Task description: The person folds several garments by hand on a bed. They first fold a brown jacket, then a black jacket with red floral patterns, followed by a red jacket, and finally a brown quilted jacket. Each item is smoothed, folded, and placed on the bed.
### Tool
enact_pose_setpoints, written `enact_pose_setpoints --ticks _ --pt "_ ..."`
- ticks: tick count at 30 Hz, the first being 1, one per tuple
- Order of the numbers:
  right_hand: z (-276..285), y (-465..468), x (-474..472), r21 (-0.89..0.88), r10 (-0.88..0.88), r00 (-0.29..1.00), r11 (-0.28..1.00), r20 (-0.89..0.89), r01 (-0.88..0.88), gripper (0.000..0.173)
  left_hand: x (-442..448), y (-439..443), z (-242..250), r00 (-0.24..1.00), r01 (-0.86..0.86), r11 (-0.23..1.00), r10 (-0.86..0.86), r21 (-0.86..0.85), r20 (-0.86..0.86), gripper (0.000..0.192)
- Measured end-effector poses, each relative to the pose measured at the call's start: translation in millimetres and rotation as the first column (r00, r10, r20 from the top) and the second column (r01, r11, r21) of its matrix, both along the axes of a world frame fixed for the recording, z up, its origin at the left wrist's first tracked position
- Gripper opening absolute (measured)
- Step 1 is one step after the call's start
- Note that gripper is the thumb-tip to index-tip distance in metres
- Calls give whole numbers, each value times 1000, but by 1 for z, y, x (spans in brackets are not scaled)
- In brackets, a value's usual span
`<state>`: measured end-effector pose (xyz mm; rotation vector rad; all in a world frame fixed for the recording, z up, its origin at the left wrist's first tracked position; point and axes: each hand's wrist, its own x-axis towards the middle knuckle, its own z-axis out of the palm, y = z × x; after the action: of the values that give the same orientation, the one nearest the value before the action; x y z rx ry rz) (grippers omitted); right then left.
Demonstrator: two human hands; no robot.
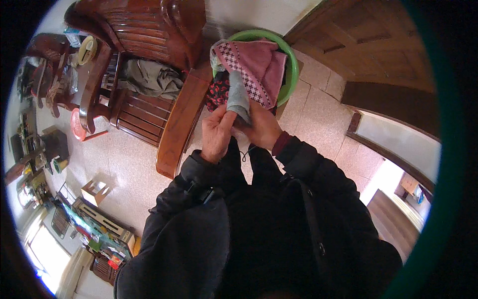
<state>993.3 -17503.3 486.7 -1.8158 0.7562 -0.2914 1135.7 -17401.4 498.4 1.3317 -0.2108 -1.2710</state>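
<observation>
A grey sock-like cloth hangs between my two hands, its narrow end pointing away from me. My left hand pinches its near edge between thumb and fingers. On the other side my right hand grips it, with some fingers hidden behind the cloth. Just beyond lies a green plastic basin holding laundry. A pink towel with a checked band covers much of the basin. Black fabric with a red pattern shows at its near left, partly behind the grey cloth.
To the left stands a wooden bench with a crumpled olive-grey garment on its seat; its broad armrest reaches near my left arm. A red plastic stool stands farther left. A wooden door is at the right, above the tiled floor.
</observation>
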Motion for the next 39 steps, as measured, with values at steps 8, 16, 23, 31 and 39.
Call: enact_pose_setpoints --ticks 8,16,23,31,39 --pt "19 -88 -23 324 -327 941 903 92 282 33 55 16 -120 957 -133 980 87 152 276 41" --pt "-104 -167 -35 -247 -326 814 941 -480 231 81 55 -23 -193 961 25 999 -34 36 274 79" --pt "-171 -123 -26 -171 -353 875 934 -330 313 80 60 -39 -207 648 1 879 -363 476 670 75" --pt "-134 -143 -17 -251 -240 832 960 -500 126 43 65 -28 -186 647 172 802 -530 571 548 47" --pt "-59 -154 -3 -16 -327 918 943 -225 332 33 77 -3 -131 965 254 941 -263 223 15 28"
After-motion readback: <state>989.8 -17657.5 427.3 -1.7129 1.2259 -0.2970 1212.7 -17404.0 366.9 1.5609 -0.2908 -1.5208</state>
